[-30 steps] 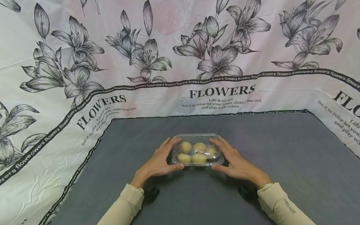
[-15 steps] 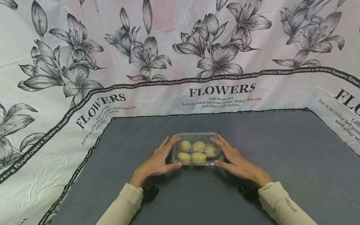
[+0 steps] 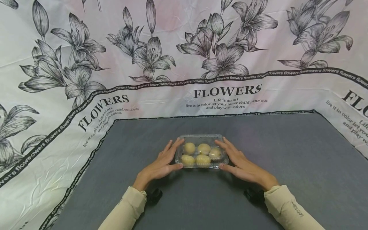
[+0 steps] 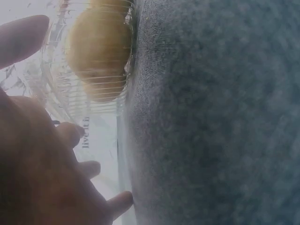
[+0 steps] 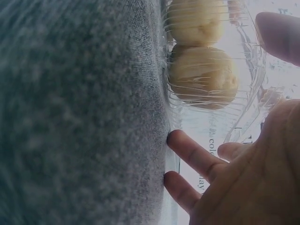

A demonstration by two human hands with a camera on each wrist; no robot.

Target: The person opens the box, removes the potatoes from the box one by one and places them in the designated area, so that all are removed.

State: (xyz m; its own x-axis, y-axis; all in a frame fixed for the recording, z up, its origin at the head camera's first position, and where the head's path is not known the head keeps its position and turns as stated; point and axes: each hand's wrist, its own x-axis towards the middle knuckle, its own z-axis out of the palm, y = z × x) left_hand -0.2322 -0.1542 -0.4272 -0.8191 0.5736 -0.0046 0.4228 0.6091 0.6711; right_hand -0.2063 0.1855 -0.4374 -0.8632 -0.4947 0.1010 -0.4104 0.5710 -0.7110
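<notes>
A clear plastic clamshell container [image 3: 201,139] sits on the grey tabletop, holding several round, pale-yellow pieces [image 3: 203,160] of food whose exact kind cannot be told. My left hand [image 3: 159,166] lies at its left end, thumb by the near corner and index finger by the far corner. At the right end my right hand [image 3: 242,165] mirrors this, its thumb touching the near corner. Both wrist views show fingers spread and fairly straight beside the ribbed wall, with the left thumb [image 4: 23,40] and right thumb [image 5: 281,37] along the lid side.
The grey table [image 3: 273,150] stretches around the container on every side. Behind and to the left hangs a white cloth [image 3: 161,102] printed with flowers and lettering. Dark wrist-worn devices [image 3: 154,196] show below the hands.
Both thumbs have slid outward along the container's near edge toward its corners. The container stays in about the same place, and the head view has shifted slightly.
</notes>
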